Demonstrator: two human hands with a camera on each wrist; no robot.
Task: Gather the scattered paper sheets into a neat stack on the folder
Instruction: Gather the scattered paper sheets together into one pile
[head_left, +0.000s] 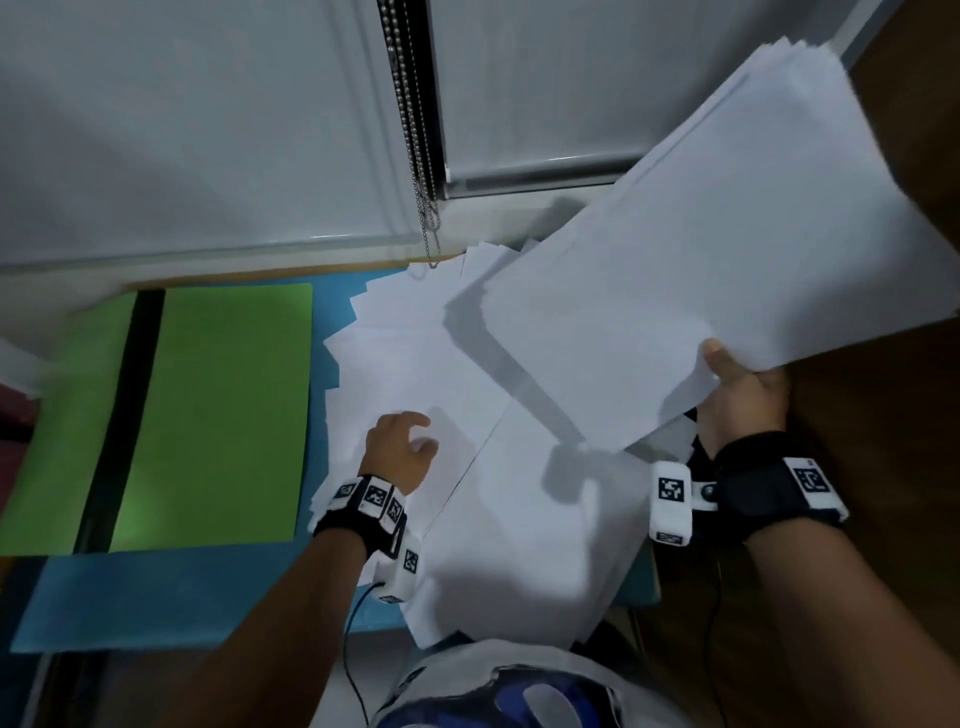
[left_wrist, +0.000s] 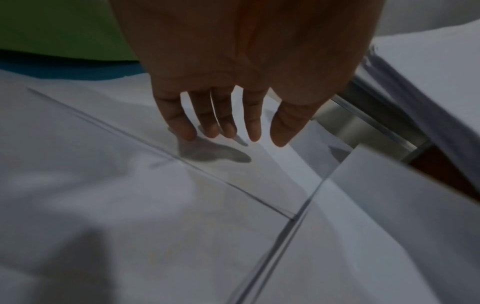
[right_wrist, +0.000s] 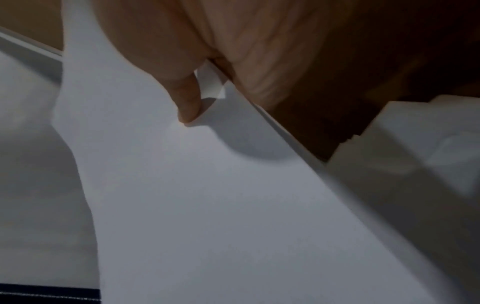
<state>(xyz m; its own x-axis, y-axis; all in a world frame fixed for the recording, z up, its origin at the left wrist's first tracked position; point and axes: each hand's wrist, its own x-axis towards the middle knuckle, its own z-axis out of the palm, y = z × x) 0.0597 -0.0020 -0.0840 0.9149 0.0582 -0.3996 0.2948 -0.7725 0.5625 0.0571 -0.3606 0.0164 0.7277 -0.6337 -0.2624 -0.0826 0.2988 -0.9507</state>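
Note:
A green folder (head_left: 218, 415) with a black strip lies on the left of the blue desk mat (head_left: 156, 597). White paper sheets (head_left: 519, 519) lie scattered over the mat's right half. My right hand (head_left: 737, 389) holds a thick bundle of sheets (head_left: 727, 234) lifted above the table's right side, thumb on top; in the right wrist view the thumb (right_wrist: 189, 102) presses on the bundle (right_wrist: 207, 205). My left hand (head_left: 405, 447) hovers over the loose sheets with relaxed fingers (left_wrist: 182, 123), the little finger's tip close to or touching the paper (left_wrist: 130, 205).
A window with roller blinds and a hanging bead chain (head_left: 421, 156) runs along the back edge. Brown wood (head_left: 883, 467) lies to the right of the mat. A white and blue rounded object (head_left: 519, 691) sits at the near edge.

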